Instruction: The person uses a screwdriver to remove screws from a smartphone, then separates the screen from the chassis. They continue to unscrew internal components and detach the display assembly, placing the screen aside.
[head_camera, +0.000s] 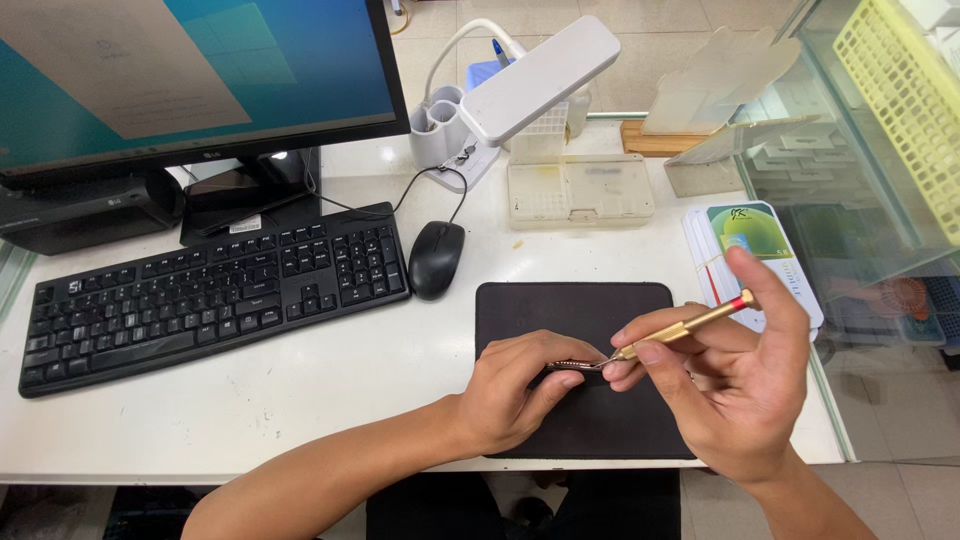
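Observation:
My left hand (515, 390) grips a small thin metal piece (575, 366) by its edge, held just above the black mat (570, 305). My right hand (735, 385) holds a slim gold screwdriver (690, 325) with a red band near its top. The tool's tip touches the end of the metal piece, between the fingers of both hands. What the piece is cannot be made out; my fingers hide most of it.
On the white desk (300, 390) lie a black keyboard (210, 295) and a black mouse (436, 258) at left. A monitor (190, 75), a white desk lamp (520, 85) and a clear plastic parts box (580, 188) stand behind. White packets (755, 245) and a glass cabinet (880, 200) are at right.

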